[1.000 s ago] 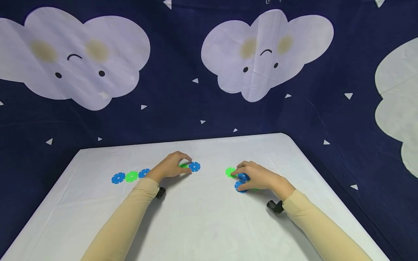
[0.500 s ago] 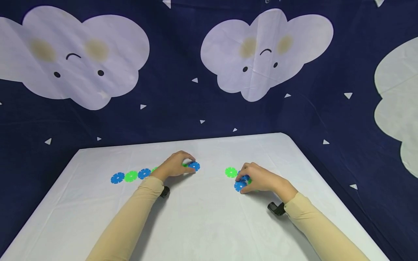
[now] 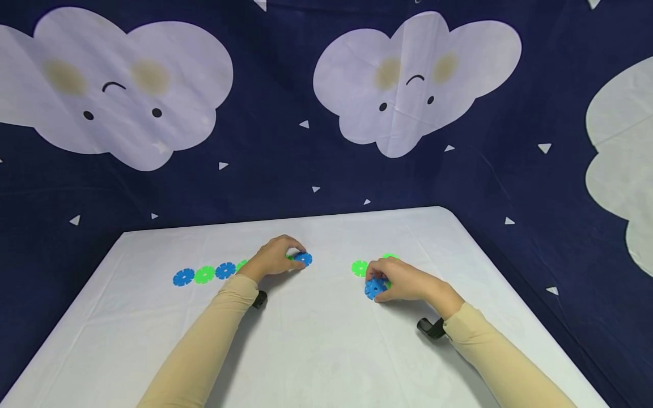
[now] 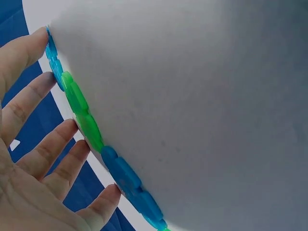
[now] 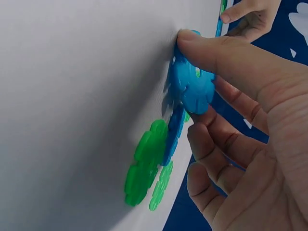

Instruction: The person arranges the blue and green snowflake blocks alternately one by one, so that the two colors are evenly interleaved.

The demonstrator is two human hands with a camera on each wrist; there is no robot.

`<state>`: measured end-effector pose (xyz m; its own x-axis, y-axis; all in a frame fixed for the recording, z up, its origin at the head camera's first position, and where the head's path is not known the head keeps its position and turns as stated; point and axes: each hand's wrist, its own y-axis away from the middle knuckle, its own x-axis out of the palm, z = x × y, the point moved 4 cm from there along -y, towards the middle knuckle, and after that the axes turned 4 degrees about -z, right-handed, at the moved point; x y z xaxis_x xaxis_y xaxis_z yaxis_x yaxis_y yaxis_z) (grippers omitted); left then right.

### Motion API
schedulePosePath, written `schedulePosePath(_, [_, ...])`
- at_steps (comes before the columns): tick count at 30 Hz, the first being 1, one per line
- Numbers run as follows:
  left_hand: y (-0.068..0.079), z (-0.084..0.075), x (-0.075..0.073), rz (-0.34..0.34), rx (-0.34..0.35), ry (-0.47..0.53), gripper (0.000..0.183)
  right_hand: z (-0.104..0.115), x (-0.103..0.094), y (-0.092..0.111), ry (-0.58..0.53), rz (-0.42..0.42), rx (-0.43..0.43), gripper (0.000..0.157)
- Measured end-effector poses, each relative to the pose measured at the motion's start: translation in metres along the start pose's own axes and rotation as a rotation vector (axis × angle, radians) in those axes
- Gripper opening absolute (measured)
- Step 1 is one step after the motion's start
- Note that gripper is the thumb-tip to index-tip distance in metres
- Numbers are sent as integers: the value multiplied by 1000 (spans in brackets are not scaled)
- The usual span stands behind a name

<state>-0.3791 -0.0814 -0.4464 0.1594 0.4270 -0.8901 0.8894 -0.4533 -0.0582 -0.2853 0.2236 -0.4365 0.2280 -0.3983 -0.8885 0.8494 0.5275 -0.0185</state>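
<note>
A row of flat, notched interlocking discs, blue and green in turn, lies on the white table. My left hand (image 3: pixel 275 258) pinches the blue disc (image 3: pixel 304 259) at the row's right end between thumb and index finger. Its other fingers reach along the row's edge in the left wrist view, by a green disc (image 4: pixel 82 111) and a blue one (image 4: pixel 132 185). My right hand (image 3: pixel 403 279) pinches another blue disc (image 5: pixel 192 86) by its edges, tilted over the loose pile. Below that disc are a second blue disc (image 5: pixel 174 137) and a green disc (image 5: pixel 147 166), partly behind the right hand in the head view.
The row's left part shows a blue disc (image 3: pixel 183 277), a green disc (image 3: pixel 205 275) and another blue disc (image 3: pixel 225 271). Loose green discs lie left of the right hand (image 3: pixel 359 268) and behind it. A dark blue cloth (image 3: pixel 275 187) with clouds hangs behind the table.
My left hand has slid slightly right, its fingertips closing on the end disc. The right hand has drawn back from the loose green disc and taken hold of a blue disc, tilting it.
</note>
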Motion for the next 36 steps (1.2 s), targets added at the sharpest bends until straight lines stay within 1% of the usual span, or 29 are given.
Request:
schedulePosePath(5, [3,0,-1,-9,-23,4,39,1,3,2,-31,12,-3,38])
schedulePosePath(12, [6,-1,-1,-15,-57,12,38,2,5,5,-67,19,0,46])
schedulePosePath(22, [5,0,0,-18,-55,9,39,-1,8,8,-96,18,-14,41])
schedulePosePath(28, [5,-1,0,-18,-62,9,39,-1,9,7,-73,16,-33,41])
schedulePosePath(32, [6,-1,-1,-18,-66,9,39,0,7,5,-87,17,-34,38])
schedulePosePath(36, [6,-1,-1,-19,-64,10,39,-2,3,-2,-85,-5,-16,35])
